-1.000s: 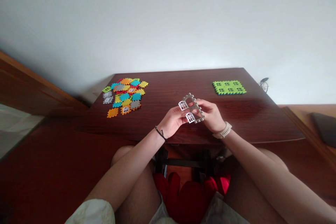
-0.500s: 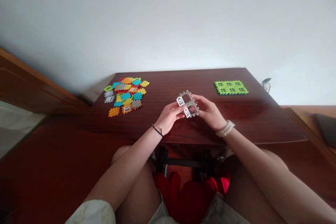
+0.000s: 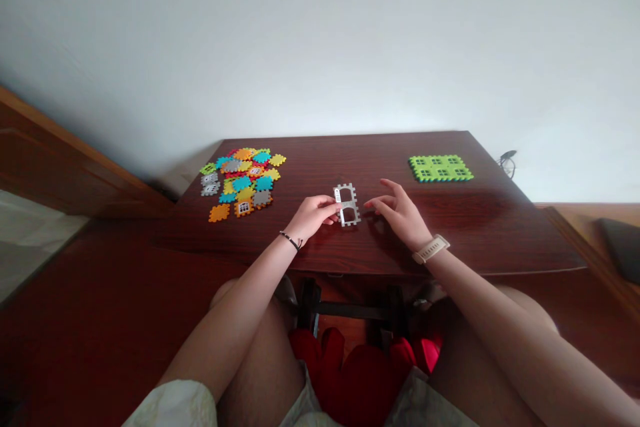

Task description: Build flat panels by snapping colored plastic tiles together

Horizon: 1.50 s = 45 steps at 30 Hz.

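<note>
My left hand (image 3: 320,211) pinches a grey two-window building panel (image 3: 349,204) by its left edge, over the middle of the table. The panel has notched edges and two arched openings. A white window insert (image 3: 337,195) shows at its upper left; a second insert cannot be made out behind my fingers. To the right of the panel, my right hand (image 3: 401,216) is apart from it, with thumb and forefinger spread and nothing between them.
A pile of colourful interlocking tiles (image 3: 242,183) lies on the left of the dark wooden table (image 3: 320,160). Joined green window panels (image 3: 440,168) lie at the right. A pale wall (image 3: 320,47) rises behind, and a black cable (image 3: 508,159) hangs past the right edge.
My right hand has let go of the grey panel and drawn away to the right. The panel has turned more upright in my left hand and shifted slightly left.
</note>
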Each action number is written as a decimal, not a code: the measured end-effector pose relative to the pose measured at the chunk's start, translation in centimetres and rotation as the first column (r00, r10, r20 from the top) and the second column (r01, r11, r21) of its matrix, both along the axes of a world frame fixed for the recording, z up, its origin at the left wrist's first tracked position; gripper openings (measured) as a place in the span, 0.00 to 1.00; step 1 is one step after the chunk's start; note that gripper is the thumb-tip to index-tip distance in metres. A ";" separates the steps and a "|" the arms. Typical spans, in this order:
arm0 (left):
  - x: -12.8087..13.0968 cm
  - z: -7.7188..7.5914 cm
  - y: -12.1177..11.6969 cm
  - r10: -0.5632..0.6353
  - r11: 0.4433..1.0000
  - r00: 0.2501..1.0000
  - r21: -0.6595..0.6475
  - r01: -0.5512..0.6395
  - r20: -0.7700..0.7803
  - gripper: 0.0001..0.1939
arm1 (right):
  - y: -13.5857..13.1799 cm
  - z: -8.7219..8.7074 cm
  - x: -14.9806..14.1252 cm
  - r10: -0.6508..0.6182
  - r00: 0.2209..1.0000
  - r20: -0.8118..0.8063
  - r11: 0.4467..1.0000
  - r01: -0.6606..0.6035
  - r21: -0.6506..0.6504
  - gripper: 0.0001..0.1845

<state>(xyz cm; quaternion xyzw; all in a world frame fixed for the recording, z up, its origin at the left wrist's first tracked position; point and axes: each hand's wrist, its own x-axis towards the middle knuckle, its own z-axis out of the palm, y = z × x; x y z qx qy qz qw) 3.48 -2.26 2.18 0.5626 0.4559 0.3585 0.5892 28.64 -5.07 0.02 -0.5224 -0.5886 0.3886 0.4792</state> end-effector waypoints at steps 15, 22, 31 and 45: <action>-1.4 0.4 0.6 0.205 0.890 0.765 0.441 0.113 -0.610 0.08 | -0.6 0.4 0.3 0.049 0.983 0.177 0.993 -0.067 0.099 0.26; -2.5 0.6 0.8 0.246 0.881 0.742 0.462 0.096 -0.624 0.04 | -0.8 0.6 0.5 0.037 0.980 0.194 0.992 -0.060 0.113 0.25; -2.5 0.0 0.5 0.270 0.819 0.704 0.541 0.192 -0.657 0.04 | -1.3 1.1 0.6 0.023 0.962 0.272 0.989 -0.061 0.132 0.20; -3.6 -0.4 2.0 -0.153 0.831 0.906 0.444 0.334 -0.395 0.44 | -1.9 1.4 -0.5 -0.030 0.917 0.398 0.972 -0.066 0.226 0.21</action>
